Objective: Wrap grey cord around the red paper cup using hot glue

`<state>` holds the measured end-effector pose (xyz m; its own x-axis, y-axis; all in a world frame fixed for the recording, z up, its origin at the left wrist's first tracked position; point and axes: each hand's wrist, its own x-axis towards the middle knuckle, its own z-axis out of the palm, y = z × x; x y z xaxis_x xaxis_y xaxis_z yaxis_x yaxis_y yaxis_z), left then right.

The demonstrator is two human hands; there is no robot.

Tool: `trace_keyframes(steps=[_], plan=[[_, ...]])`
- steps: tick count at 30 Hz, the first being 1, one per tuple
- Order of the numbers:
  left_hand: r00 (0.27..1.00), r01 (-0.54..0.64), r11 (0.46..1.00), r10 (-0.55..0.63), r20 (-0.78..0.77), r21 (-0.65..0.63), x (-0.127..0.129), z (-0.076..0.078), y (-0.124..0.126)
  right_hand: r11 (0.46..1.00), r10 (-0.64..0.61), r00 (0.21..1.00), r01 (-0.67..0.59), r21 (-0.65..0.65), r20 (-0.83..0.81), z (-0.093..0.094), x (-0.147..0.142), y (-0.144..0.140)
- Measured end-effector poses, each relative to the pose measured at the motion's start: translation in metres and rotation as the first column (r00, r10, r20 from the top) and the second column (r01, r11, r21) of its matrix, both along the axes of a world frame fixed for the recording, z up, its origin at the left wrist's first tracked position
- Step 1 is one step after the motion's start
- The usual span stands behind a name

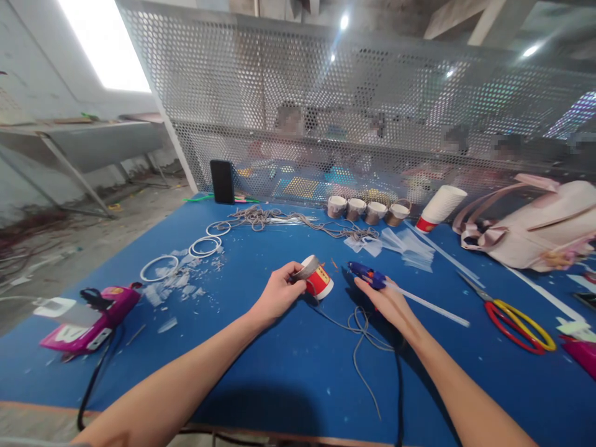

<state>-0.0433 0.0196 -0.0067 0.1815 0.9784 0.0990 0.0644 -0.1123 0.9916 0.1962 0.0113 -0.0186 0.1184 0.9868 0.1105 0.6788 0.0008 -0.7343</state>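
Observation:
My left hand [279,292] grips a red and white paper cup [321,281] lying on its side, with a band of grey cord wrapped around its upper part. My right hand [388,302] holds a blue glue gun [365,273], its nozzle pointing left toward the cup. A clear glue stick [428,302] juts from the gun's back to the right. Loose grey cord [361,332] trails on the blue table [261,366] below both hands.
Red and yellow scissors [516,320] lie right; a pink bag [540,226] and stacked cups [440,208] sit behind. Several wrapped cups [367,210], a cord pile [270,217], a black phone [222,181], white rings [205,246] and a pink glue gun [95,316]. People sit behind the perforated screen.

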Motion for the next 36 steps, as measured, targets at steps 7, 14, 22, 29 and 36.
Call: trace_keyframes(steps=[7, 14, 22, 29, 36], plan=[[1.000, -0.003, 1.000, 0.003, -0.003, -0.016, 0.002, 0.006, -0.005, 0.996, 0.093, 0.976, -0.088, -0.034, 0.196, 0.016, 0.013, -0.004], [0.998, -0.056, 0.998, 0.056, -0.024, -0.014, 0.005, 0.002, -0.007, 0.936, 0.304, 0.898, -0.218, -0.277, 0.318, 0.051, 0.026, -0.050], [0.983, -0.055, 0.973, 0.092, -0.160, 0.225, 0.011, 0.006, -0.021, 0.976, 0.092, 0.616, -0.213, -0.053, -0.783, 0.017, -0.062, -0.031], [0.917, 0.002, 0.883, 0.187, -0.354, 0.470, 0.006, -0.004, -0.019, 0.883, -0.048, 0.436, -0.402, -0.242, -0.899, 0.015, -0.081, -0.036], [0.939, -0.024, 0.932, 0.146, -0.313, 0.361, 0.009, 0.004, -0.023, 0.981, 0.179, 0.917, -0.195, -0.009, -0.357, 0.015, -0.064, -0.037]])
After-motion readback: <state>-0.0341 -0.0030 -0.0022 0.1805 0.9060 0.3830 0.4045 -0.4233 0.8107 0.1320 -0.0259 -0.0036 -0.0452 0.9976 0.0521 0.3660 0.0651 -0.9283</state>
